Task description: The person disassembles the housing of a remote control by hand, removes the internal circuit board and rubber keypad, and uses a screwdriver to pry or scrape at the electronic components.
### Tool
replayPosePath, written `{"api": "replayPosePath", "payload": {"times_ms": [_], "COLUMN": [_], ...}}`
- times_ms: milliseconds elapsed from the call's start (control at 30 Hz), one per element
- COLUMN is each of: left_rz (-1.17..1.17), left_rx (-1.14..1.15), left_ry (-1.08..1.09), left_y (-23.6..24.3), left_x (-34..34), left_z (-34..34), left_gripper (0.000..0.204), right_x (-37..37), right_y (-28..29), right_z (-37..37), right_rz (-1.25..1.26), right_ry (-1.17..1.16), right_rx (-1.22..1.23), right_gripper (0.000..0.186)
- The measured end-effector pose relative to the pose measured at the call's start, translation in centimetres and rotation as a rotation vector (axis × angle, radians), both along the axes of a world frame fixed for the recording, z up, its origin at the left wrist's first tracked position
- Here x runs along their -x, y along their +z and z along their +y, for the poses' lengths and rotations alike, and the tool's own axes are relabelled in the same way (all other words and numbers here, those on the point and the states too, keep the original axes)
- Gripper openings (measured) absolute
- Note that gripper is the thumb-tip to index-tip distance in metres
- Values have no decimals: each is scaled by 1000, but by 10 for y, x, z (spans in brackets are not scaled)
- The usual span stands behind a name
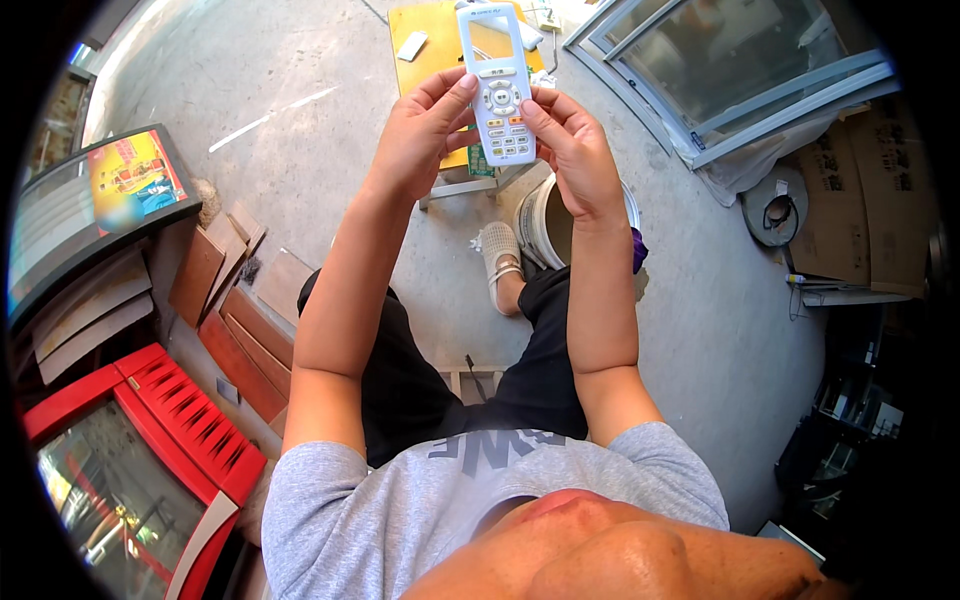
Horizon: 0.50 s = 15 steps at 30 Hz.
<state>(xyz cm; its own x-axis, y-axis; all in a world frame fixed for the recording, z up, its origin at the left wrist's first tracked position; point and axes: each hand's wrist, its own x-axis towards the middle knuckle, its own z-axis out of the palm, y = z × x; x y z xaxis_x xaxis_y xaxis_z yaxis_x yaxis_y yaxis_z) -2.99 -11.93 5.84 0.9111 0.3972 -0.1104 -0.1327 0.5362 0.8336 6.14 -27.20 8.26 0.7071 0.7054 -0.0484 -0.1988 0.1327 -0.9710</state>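
Between both hands I hold up a white remote control (508, 146) with a framed window at its top and a round button pad in the middle. My left hand (428, 130) grips its left edge, the thumb along the side. My right hand (572, 150) pinches the right edge, its thumb beside the lower buttons. The remote stands upright in view, its button side facing me. Behind it, a small yellow table (425, 72) is partly covered; a white rectangular piece (412, 46) lies on its left part, and other small items there are half hidden.
A white bucket (540, 235) stands by my right foot, near the table. To the left are wooden boards (240, 340), a glass-fronted case (100, 220) and a red cabinet (190, 425). Metal window frames (740, 110), a coil (774, 207) and cardboard (840, 190) fill the right side.
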Motion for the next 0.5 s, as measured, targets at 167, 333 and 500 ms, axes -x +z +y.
{"api": "replayPosePath", "payload": {"times_ms": [167, 333, 500], "left_rz": [-25, -47, -75], "left_rx": [2, -21, -73], "left_ry": [39, 140, 167], "left_y": [-1, 1, 2], "left_x": [-1, -2, -2], "left_z": [0, -2, -1], "left_gripper": [33, 34, 33], "right_x": [2, -2, -1], "right_y": [0, -2, -6], "right_z": [2, -5, -3], "right_rz": [35, -11, -17], "right_ry": [-46, 39, 41], "right_rx": [-11, 163, 118], "right_gripper": [36, 33, 33]}}
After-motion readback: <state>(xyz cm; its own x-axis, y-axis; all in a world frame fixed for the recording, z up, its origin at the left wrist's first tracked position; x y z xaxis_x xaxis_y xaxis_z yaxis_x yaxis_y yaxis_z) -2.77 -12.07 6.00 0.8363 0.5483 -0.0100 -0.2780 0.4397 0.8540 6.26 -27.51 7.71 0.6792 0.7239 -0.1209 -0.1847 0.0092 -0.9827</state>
